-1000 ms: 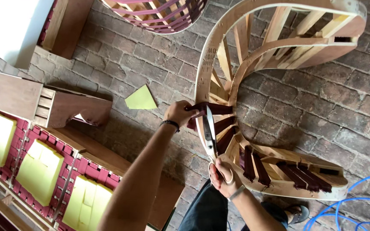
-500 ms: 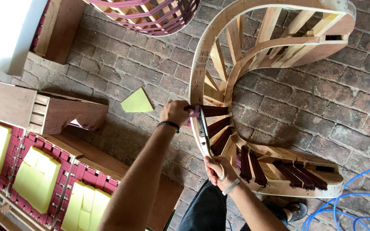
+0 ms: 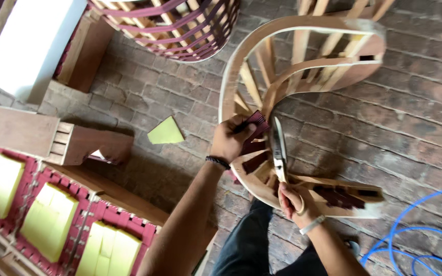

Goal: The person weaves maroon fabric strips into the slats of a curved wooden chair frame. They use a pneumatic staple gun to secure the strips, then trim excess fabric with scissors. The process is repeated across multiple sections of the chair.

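A curved wooden chair frame (image 3: 241,56) with slats lies on the brick floor in front of me. My left hand (image 3: 230,139) grips a dark red webbing strap (image 3: 256,122) against the frame's inner rail. My right hand (image 3: 293,200) is closed on the handles of a pair of scissors (image 3: 279,148), whose blades point up toward the strap end. More dark red webbing (image 3: 336,195) is stretched across the frame's lower part near my right wrist.
A round frame woven with dark red straps (image 3: 170,25) stands at the top. Sofa frames with red webbing and yellow foam (image 3: 47,220) fill the lower left. A yellow foam scrap (image 3: 166,132) lies on the bricks. A blue hose (image 3: 415,245) curls at the lower right.
The view has shifted, so the chair frame sits further right. My left hand stays on the strap, and the scissors have swung right, away from it.
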